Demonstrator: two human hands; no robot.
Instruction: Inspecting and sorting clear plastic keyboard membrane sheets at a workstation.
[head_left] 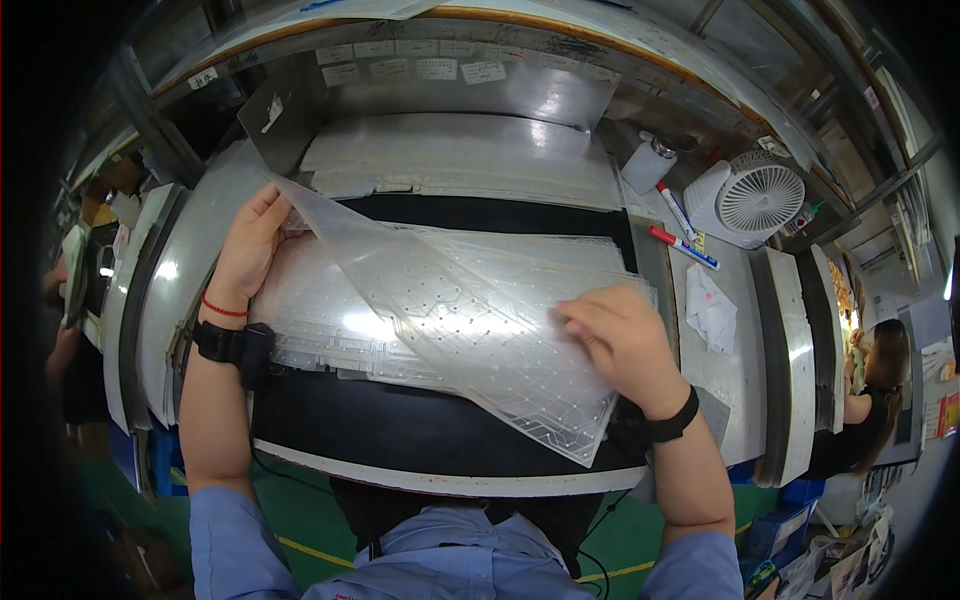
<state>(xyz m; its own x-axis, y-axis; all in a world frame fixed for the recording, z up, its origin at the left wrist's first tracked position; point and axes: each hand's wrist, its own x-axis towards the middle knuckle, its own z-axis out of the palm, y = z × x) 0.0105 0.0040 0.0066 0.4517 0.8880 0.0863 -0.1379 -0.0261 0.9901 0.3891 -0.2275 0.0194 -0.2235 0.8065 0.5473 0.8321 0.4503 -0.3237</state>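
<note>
A translucent plastic sheet point(450, 325) printed with fine circuit-like lines and dots lies slantwise over a stack of similar clear sheets point(290, 310). My left hand point(252, 245) pinches its upper left corner, which is lifted off the stack. My right hand point(632, 345) is closed at the sheet's right part, thumb and curled fingers together at its edge. The sheet's lower right corner hangs past the stack over the black mat point(360, 412). My right hand hides part of the sheet's right side.
Behind the mat stands a metal backboard point(470, 90) with paper labels. To the right are a white fan point(755, 200), a bottle point(648, 163), red-capped markers point(685, 247) and a crumpled white cloth point(710, 310). Another person point(870, 400) sits at far right.
</note>
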